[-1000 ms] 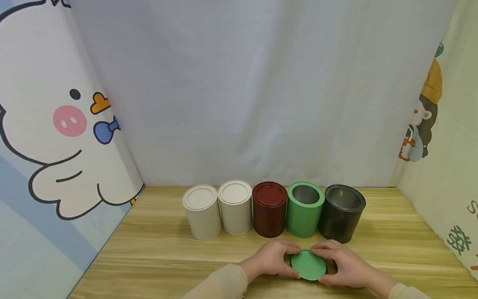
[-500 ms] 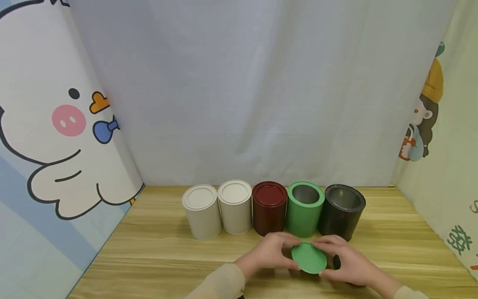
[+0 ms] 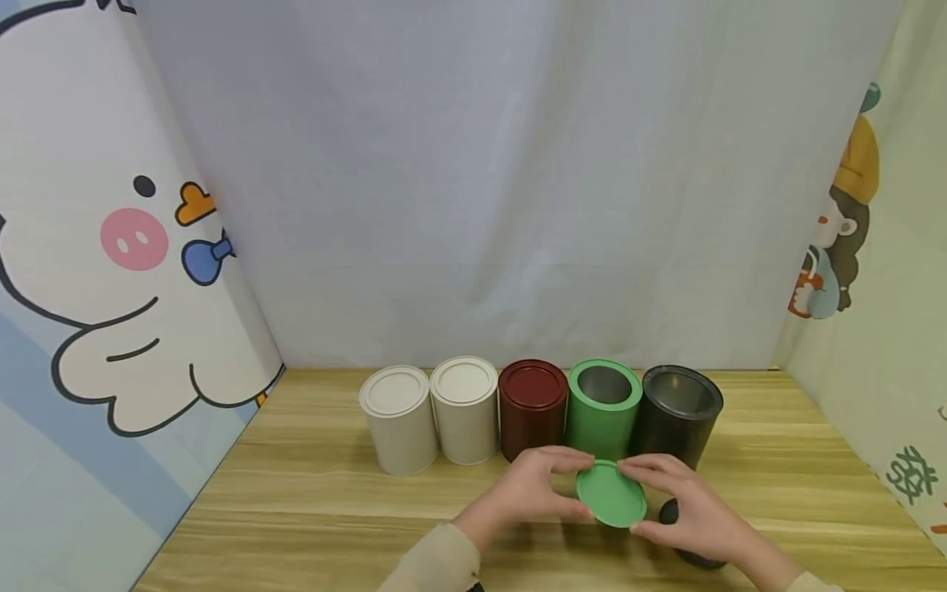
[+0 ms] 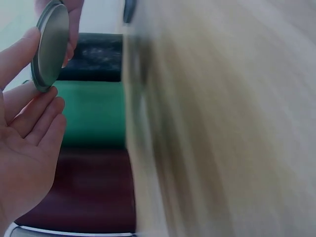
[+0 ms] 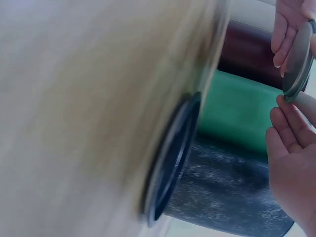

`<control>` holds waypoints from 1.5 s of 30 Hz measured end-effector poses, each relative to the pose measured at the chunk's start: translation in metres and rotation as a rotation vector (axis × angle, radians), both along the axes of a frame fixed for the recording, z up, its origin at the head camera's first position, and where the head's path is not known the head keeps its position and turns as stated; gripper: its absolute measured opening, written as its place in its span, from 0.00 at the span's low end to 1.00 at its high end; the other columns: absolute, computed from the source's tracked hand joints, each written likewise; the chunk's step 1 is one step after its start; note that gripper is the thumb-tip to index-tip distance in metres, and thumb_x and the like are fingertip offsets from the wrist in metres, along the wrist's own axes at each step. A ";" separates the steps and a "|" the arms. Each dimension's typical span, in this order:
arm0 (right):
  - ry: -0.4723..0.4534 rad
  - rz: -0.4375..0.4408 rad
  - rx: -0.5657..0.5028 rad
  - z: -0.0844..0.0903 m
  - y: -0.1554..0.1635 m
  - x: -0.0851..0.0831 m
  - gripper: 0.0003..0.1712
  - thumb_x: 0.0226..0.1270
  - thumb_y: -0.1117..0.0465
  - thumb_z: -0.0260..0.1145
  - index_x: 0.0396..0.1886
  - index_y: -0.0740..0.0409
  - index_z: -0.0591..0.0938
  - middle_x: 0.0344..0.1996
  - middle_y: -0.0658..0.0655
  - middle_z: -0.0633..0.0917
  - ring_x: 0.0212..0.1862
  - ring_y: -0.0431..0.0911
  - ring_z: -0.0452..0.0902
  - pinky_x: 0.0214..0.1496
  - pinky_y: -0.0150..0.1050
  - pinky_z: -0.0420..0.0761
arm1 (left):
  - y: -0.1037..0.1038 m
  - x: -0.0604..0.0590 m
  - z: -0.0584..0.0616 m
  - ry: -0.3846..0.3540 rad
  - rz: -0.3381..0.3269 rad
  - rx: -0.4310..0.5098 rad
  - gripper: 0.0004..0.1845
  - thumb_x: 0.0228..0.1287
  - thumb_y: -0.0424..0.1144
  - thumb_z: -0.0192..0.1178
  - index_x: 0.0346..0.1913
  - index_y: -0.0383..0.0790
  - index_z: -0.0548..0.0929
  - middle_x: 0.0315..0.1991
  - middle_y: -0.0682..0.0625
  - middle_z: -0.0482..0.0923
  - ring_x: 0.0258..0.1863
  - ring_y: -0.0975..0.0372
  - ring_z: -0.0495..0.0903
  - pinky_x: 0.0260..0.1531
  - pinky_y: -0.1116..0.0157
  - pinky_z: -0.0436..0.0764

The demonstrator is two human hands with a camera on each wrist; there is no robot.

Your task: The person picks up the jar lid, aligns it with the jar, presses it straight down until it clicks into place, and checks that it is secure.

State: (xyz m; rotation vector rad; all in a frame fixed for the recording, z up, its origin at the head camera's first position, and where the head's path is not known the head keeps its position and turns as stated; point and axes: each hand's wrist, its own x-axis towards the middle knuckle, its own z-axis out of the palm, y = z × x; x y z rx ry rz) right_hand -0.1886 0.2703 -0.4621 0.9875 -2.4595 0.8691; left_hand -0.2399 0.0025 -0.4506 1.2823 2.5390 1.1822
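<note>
Between my two hands a round green lid (image 3: pixel 611 494) is held by its edge, raised off the table. My left hand (image 3: pixel 528 493) pinches its left side with thumb and fingers, and my right hand (image 3: pixel 691 510) pinches the right side. Both wrist views show the lid's bare metal underside (image 4: pixel 52 47). Just behind the lid stands the green can (image 3: pixel 602 419), its top uncovered. A dark lid (image 5: pixel 173 160) lies on the table below my right hand, partly hidden by it in the head view.
Right of the green can is a black can (image 3: pixel 679 415) without a lid. To its left stand a lidded dark red can (image 3: pixel 533 411) and two lidded white cans, one (image 3: pixel 464 411) beside the red and one (image 3: pixel 399 419) at the row's end. A grey curtain (image 3: pixel 473 205) hangs behind.
Both hands have lifted the green lid from the table and carried it a little forward toward the cans. More of the dark lid now shows under the right hand.
</note>
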 end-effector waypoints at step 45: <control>0.112 -0.189 -0.033 0.069 -0.014 -0.037 0.36 0.49 0.64 0.79 0.61 0.69 0.79 0.57 0.66 0.79 0.58 0.63 0.71 0.54 0.64 0.71 | 0.013 -0.023 0.067 0.169 0.229 0.120 0.29 0.59 0.40 0.73 0.63 0.35 0.80 0.61 0.44 0.78 0.64 0.55 0.73 0.64 0.63 0.71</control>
